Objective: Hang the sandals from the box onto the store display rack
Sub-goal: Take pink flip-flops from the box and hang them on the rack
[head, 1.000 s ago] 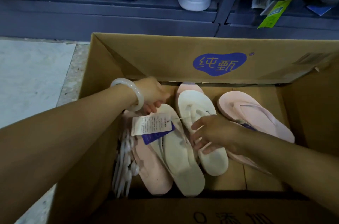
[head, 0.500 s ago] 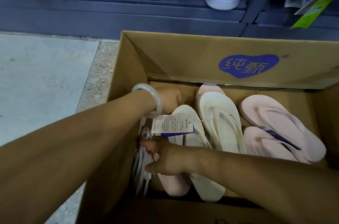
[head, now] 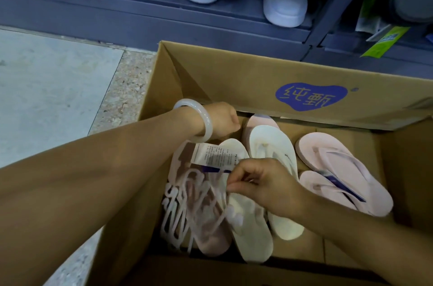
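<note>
The task is near its start: all sandals lie in the box, the right hand pinches a plastic hanger, and the left hand's grip cannot be told.

Lilac platform shoes stand above grey floor tiles.

Sandals in box, hangers at their left, display rack behind box

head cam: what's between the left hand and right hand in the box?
Head view: the white paper tag and a white sandal's toe lie between left hand and right hand.
</note>
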A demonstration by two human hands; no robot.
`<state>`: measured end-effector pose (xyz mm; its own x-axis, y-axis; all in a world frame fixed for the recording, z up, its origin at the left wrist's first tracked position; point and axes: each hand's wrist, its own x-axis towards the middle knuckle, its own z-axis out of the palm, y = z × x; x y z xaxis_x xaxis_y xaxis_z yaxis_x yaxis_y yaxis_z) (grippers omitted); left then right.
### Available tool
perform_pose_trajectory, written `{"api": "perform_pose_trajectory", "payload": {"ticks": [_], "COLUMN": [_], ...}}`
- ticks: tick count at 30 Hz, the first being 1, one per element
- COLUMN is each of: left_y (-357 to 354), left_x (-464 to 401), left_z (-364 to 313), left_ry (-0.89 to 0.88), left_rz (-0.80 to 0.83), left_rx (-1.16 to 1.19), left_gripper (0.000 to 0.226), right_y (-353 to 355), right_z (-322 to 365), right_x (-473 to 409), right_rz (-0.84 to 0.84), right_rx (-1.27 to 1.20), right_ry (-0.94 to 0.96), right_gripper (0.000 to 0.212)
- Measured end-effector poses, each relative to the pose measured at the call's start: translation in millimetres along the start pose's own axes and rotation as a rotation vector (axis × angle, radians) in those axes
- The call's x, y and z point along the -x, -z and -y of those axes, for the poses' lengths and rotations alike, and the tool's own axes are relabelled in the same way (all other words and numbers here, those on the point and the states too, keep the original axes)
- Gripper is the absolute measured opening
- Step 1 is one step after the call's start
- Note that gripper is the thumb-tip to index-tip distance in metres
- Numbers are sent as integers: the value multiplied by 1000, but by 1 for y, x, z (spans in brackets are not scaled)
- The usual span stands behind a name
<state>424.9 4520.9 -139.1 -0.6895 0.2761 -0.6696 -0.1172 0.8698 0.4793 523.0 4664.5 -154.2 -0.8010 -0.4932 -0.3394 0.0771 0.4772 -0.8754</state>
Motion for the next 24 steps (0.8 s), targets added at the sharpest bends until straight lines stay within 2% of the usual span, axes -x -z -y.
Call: {"api": "perform_pose_trajectory", "payload": {"ticks": [3,6,10,14,19,21,24], "left_y": [-4,-13,-30,-40,-37,-32,-24], "left_x": [-6,-9,-8,-7,-4,-3,1], "left_z": [-8,-10,-2,2,4,4,-2], "left_ry": [-27,-79,-118,-121,-19,29,56], "left_rz": [-12,38,76,182,248,245,266], "left_rx": [-48,-124,-134,-194,-379,-475,-548], "left_gripper": [33,19,15,52,62,58,29], "right_y": [34,76,108,107,105,104,103], "right_z": [6,9,-7,-24,-30,-30,-32], "right_x": [3,4,6,3,-10,-13,-13], "right_rz": [-43,-57,-125,-100,-136,-133,-119], "right_rx": [-159,-358,-348,-324,-310,-365,-382], "right_ry": [17,-144,-306,-390,-386,-406,-417], "right_gripper": [30,21,7,11,14,16,15]}}
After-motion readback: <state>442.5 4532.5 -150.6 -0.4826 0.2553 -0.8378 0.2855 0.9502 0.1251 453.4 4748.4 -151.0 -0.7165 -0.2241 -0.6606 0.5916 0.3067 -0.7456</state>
